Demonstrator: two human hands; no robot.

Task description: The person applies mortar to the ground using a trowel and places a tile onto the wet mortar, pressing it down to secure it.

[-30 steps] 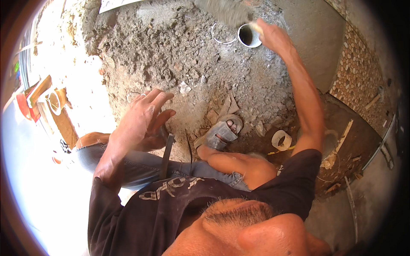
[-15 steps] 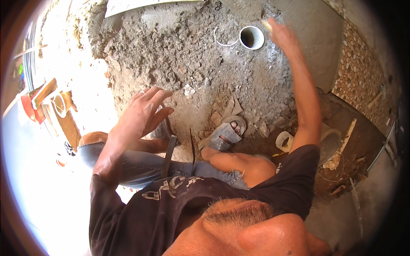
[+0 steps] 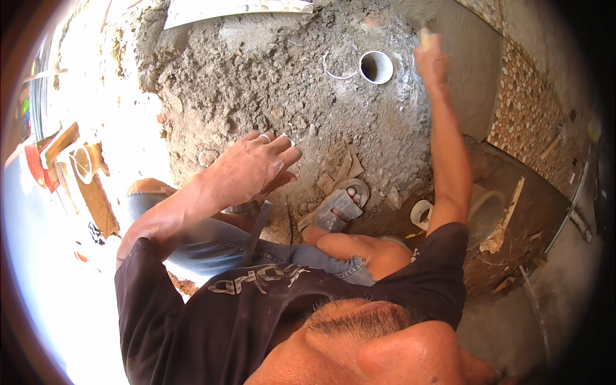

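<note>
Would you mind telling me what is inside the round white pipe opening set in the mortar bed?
The white pipe opening shows only a dark hollow; nothing can be made out within, and its depth is lost in shadow. Rough grey mortar surrounds its rim. The right hand, gripping a tool handle, is just beside it.

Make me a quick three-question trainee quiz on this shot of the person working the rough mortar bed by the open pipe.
1. True or false: the left hand grips a tool.
2. Which hand reaches past the white pipe opening? A) left B) right
3. What does the person wear on the foot set on the mortar bed?

Key
1. False: it hovers with fingers spread, holding nothing.
2. B: the right hand is stretched out beside the pipe, closed on a pale handle; the tool's head is too blurred to name.
3. A grey sandal.
</note>
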